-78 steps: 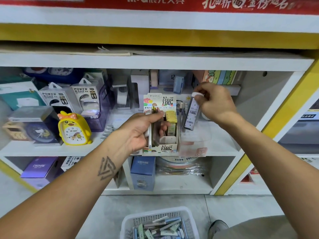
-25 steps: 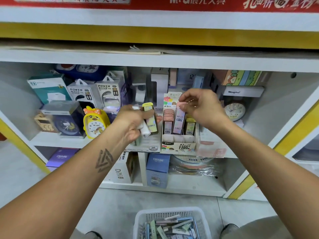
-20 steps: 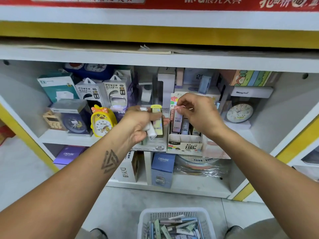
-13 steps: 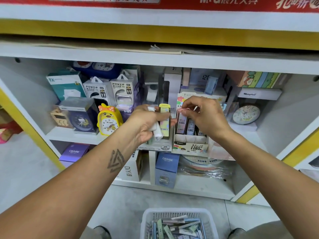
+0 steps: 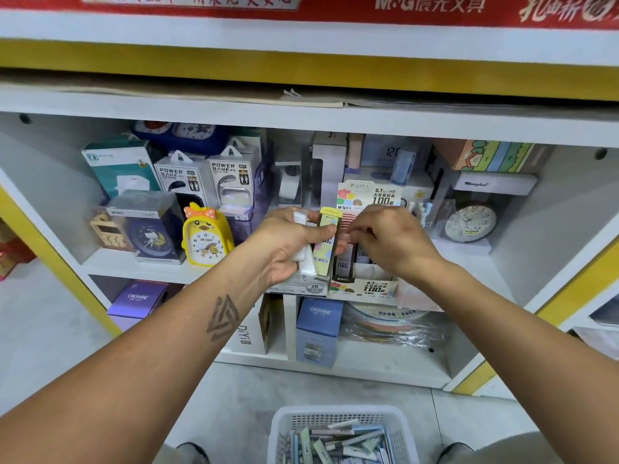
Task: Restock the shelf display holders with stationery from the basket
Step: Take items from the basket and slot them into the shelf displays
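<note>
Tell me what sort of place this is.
Most likely a stationery shop: a red brand banner over the shelf, boxed power banks and alarm clocks on display, and a lead-refill display holder being restocked.

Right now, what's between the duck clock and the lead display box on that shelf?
In the head view, the left hand, gripping a yellow lead case and white ones, lies between the duck clock and display box.

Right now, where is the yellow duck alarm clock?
In the head view, the yellow duck alarm clock stands on the middle shelf, left of the hands, between a boxed dark clock and the left hand.
</note>
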Demonstrator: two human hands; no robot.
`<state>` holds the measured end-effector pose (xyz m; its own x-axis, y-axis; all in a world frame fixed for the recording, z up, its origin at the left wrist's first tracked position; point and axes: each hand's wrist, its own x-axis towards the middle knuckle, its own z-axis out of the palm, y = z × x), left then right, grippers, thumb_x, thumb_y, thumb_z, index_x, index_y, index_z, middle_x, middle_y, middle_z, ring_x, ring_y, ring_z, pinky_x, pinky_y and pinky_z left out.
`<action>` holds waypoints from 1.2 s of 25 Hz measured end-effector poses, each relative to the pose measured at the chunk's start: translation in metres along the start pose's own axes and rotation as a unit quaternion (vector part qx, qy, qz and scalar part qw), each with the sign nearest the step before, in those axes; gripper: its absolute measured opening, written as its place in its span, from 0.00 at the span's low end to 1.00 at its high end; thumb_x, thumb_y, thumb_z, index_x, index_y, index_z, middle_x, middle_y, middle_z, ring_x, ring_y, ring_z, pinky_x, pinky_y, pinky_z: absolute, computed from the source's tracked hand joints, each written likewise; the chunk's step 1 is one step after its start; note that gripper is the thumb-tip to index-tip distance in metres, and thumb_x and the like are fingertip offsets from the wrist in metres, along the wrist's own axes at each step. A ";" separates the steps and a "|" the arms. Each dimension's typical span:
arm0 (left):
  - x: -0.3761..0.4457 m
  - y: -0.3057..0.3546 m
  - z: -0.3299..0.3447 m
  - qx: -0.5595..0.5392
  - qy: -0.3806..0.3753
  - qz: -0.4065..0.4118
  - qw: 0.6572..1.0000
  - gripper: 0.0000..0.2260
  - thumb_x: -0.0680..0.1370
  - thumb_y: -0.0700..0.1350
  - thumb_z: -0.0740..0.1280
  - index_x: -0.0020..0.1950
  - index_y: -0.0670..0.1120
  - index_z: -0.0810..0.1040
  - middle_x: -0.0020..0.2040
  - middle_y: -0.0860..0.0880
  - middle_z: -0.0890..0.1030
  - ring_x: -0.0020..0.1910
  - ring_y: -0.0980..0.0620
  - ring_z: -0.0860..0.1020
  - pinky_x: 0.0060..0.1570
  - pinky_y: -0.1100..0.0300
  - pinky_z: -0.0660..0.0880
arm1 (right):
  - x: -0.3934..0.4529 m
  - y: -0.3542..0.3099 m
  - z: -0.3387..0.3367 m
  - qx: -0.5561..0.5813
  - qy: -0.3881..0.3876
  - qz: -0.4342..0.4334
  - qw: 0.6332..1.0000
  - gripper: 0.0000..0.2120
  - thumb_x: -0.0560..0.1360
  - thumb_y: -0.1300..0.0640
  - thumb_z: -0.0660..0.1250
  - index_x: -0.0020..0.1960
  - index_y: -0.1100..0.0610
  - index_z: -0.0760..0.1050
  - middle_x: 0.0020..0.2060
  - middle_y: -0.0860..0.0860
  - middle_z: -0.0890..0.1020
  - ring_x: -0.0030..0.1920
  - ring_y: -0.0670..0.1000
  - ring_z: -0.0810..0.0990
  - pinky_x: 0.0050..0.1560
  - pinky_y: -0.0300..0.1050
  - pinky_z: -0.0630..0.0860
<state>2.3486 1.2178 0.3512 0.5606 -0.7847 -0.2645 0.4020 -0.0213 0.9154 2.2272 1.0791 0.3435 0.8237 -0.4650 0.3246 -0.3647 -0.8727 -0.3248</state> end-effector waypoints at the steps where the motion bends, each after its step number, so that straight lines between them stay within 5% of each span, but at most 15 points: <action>1: 0.001 -0.001 0.001 0.012 -0.009 -0.001 1.000 0.19 0.72 0.28 0.72 0.61 0.31 0.74 0.52 0.31 0.82 0.52 0.33 0.82 0.48 0.41 0.82 | 0.001 -0.002 -0.004 0.088 0.024 0.035 0.995 0.07 0.80 0.55 0.68 0.49 0.54 0.85 0.44 0.47 0.85 0.46 0.50 0.82 0.47 0.46 0.77; 4: 0.001 -0.005 0.009 0.062 -0.030 0.021 0.997 0.12 0.72 0.30 0.73 0.54 0.34 0.80 0.50 0.35 0.84 0.55 0.36 0.81 0.61 0.38 0.76 | 0.002 -0.012 -0.015 0.395 -0.032 0.127 0.909 0.05 0.78 0.54 0.71 0.52 0.54 0.82 0.34 0.51 0.85 0.33 0.50 0.84 0.34 0.39 0.75; 7: 0.001 -0.004 0.016 0.044 -0.055 0.018 0.997 0.11 0.72 0.30 0.72 0.54 0.33 0.79 0.50 0.33 0.83 0.52 0.38 0.83 0.54 0.44 0.80 | 0.002 -0.007 -0.027 0.431 -0.019 0.149 0.890 0.06 0.75 0.63 0.74 0.52 0.60 0.81 0.33 0.53 0.84 0.28 0.51 0.81 0.30 0.40 0.74; 11: 0.007 -0.002 0.014 -0.007 -0.013 0.000 1.000 0.04 0.76 0.29 0.67 0.48 0.36 0.75 0.38 0.35 0.83 0.38 0.40 0.85 0.36 0.49 0.83 | 0.000 0.018 -0.055 0.382 0.094 0.167 0.904 0.06 0.76 0.65 0.72 0.47 0.55 0.80 0.35 0.51 0.83 0.28 0.46 0.78 0.31 0.42 0.75; 14: 0.011 -0.005 0.016 0.045 0.060 0.010 0.997 0.05 0.78 0.32 0.67 0.44 0.39 0.75 0.27 0.43 0.79 0.24 0.48 0.79 0.23 0.61 0.75 | -0.008 0.035 -0.060 0.239 0.078 0.119 0.961 0.07 0.75 0.62 0.73 0.46 0.50 0.78 0.37 0.51 0.82 0.33 0.46 0.78 0.37 0.43 0.77; 17: 0.013 -0.006 0.026 0.030 0.051 -0.013 0.998 0.04 0.78 0.36 0.69 0.43 0.39 0.78 0.29 0.44 0.76 0.20 0.54 0.71 0.19 0.67 0.64 | -0.020 0.041 -0.056 0.112 0.040 0.072 0.990 0.08 0.75 0.57 0.73 0.48 0.47 0.77 0.40 0.46 0.81 0.39 0.45 0.79 0.41 0.39 0.76; 22: 0.011 -0.006 0.042 -0.059 -0.031 -0.103 0.992 0.04 0.78 0.33 0.62 0.47 0.39 0.75 0.35 0.41 0.77 0.27 0.49 0.75 0.25 0.62 0.73 | -0.026 0.043 -0.048 0.044 -0.032 0.022 0.998 0.06 0.76 0.56 0.71 0.50 0.47 0.77 0.40 0.43 0.81 0.44 0.51 0.80 0.47 0.48 0.78; 26: 0.011 -0.009 0.046 -0.066 -0.048 -0.102 0.991 0.11 0.74 0.27 0.55 0.48 0.37 0.74 0.36 0.38 0.80 0.35 0.44 0.82 0.35 0.57 0.80 | -0.025 0.049 -0.042 0.010 -0.046 0.014 0.999 0.06 0.76 0.57 0.72 0.52 0.51 0.83 0.44 0.47 0.84 0.45 0.50 0.80 0.48 0.43 0.75; 30: 0.009 -0.010 0.046 -0.103 -0.098 -0.071 0.987 0.20 0.72 0.20 0.54 0.58 0.36 0.71 0.50 0.29 0.82 0.49 0.32 0.83 0.50 0.45 0.82 | -0.023 0.048 -0.039 0.009 -0.068 -0.005 0.998 0.05 0.77 0.57 0.72 0.52 0.53 0.84 0.44 0.48 0.84 0.44 0.51 0.81 0.47 0.44 0.76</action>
<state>2.3163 1.1826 0.3534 0.3449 -0.8884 -0.3030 0.6161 -0.0293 0.7871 2.1741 1.0420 0.3551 0.8787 -0.4314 0.2044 -0.3500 -0.8733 -0.3389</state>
